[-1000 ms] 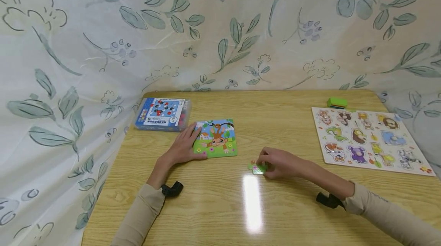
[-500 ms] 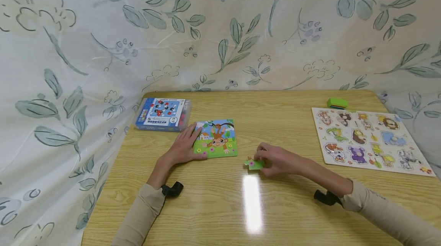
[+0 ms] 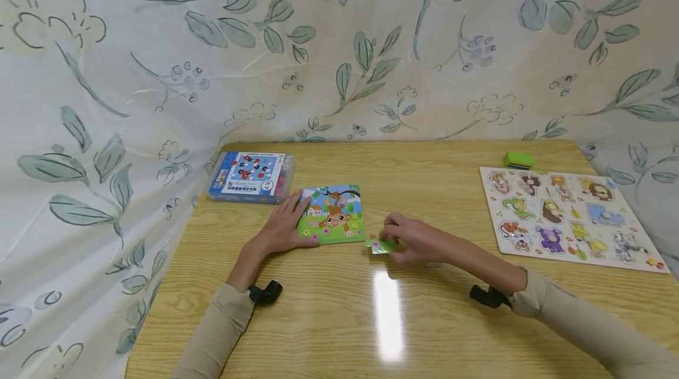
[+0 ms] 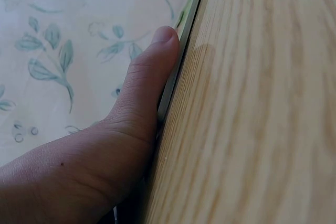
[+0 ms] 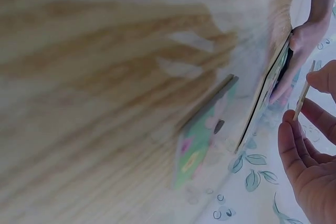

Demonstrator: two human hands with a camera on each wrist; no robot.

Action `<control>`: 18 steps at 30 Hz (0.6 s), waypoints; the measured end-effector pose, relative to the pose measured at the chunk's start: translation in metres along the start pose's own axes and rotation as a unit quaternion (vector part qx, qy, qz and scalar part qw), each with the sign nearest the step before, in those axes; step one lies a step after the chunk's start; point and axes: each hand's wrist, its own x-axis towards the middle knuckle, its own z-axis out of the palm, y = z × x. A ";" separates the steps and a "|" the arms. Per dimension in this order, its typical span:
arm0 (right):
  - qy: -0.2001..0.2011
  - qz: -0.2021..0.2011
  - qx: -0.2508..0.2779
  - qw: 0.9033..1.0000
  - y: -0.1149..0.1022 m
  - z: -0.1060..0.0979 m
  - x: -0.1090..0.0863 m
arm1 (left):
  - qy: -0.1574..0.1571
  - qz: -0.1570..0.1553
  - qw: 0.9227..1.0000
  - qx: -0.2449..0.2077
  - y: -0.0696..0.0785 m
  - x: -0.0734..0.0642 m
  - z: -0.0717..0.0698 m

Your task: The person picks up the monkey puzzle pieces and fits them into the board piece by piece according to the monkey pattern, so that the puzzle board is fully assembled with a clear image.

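Observation:
A square monkey jigsaw puzzle (image 3: 331, 214) lies on the table in the head view. My left hand (image 3: 283, 223) rests at its left side, fingers along that edge and thumb at the near corner; in the left wrist view the thumb (image 4: 152, 72) lies against the puzzle's side. My right hand (image 3: 416, 240) pinches a small green puzzle piece (image 3: 378, 247) with a pink flower, just off the puzzle's near right corner. In the right wrist view this piece (image 5: 303, 95) shows edge-on between thumb and fingers. Another green, flowered piece (image 5: 202, 135) lies on the table there, mostly hidden under my right hand in the head view.
A clear plastic box with a blue molecule-picture label (image 3: 249, 175) stands behind my left hand. On the right lies a white animal peg-puzzle board (image 3: 570, 217), with a small green-topped block (image 3: 518, 160) behind it. Patterned cloth (image 3: 339, 49) hangs behind the table.
My right hand has carried the puzzle piece left and away from me, closer to the monkey puzzle's corner. The left hand has stayed where it was.

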 end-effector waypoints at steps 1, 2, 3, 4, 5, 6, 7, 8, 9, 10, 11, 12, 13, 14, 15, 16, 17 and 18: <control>-0.001 0.000 0.003 1.000 0.000 0.000 0.002 | 0.000 0.000 1.000 0.000 0.000 0.000 0.000; 0.000 0.000 0.004 1.000 0.000 -0.001 0.005 | 0.000 0.001 1.000 0.000 0.000 0.000 -0.001; -0.001 0.000 0.004 1.000 0.000 -0.001 0.007 | 0.000 0.002 1.000 0.000 -0.001 0.000 -0.001; -0.002 0.001 0.004 1.000 0.000 -0.001 0.009 | -0.001 0.002 1.000 0.000 -0.001 0.000 -0.001; -0.002 0.001 0.005 1.000 0.000 -0.001 0.012 | -0.001 0.002 1.000 0.000 -0.001 0.000 -0.001; -0.005 0.003 0.007 1.000 0.000 -0.001 0.014 | -0.001 0.002 1.000 0.000 -0.001 0.000 -0.001; -0.007 0.004 0.008 1.000 -0.001 -0.001 0.016 | 0.000 0.002 1.000 0.000 -0.001 0.000 -0.001; -0.009 0.007 0.008 1.000 -0.001 -0.001 0.018 | 0.000 0.003 1.000 0.000 -0.001 0.000 -0.001; -0.012 0.010 0.009 1.000 0.000 -0.001 0.019 | 0.001 0.004 1.000 0.001 -0.001 0.000 -0.001; -0.012 0.011 0.010 1.000 0.000 -0.001 0.021 | 0.001 0.004 1.000 0.002 -0.001 0.000 -0.001; -0.014 0.013 0.012 1.000 0.000 -0.001 0.022 | 0.003 0.005 1.000 0.002 -0.001 0.000 -0.002; -0.014 0.015 0.012 1.000 0.000 -0.001 0.024 | 0.004 0.007 1.000 0.002 -0.001 0.000 -0.002; -0.014 0.015 0.012 1.000 0.000 0.000 0.025 | 0.004 0.007 1.000 0.002 -0.001 0.000 -0.002; -0.014 0.016 0.011 1.000 0.000 0.000 0.026 | 0.004 0.007 1.000 0.002 -0.001 0.000 -0.002; -0.014 0.016 0.013 1.000 0.000 0.001 0.027 | 0.005 0.007 1.000 0.002 -0.001 0.000 -0.002; -0.013 0.016 0.012 1.000 0.000 0.001 0.029 | 0.004 0.007 1.000 0.001 -0.001 0.000 -0.002; -0.015 0.017 0.012 1.000 0.000 0.002 0.030 | 0.003 0.006 1.000 0.000 -0.001 0.000 -0.002; -0.015 0.017 0.012 1.000 0.000 0.002 0.031 | 0.001 0.005 1.000 -0.001 -0.001 0.001 -0.001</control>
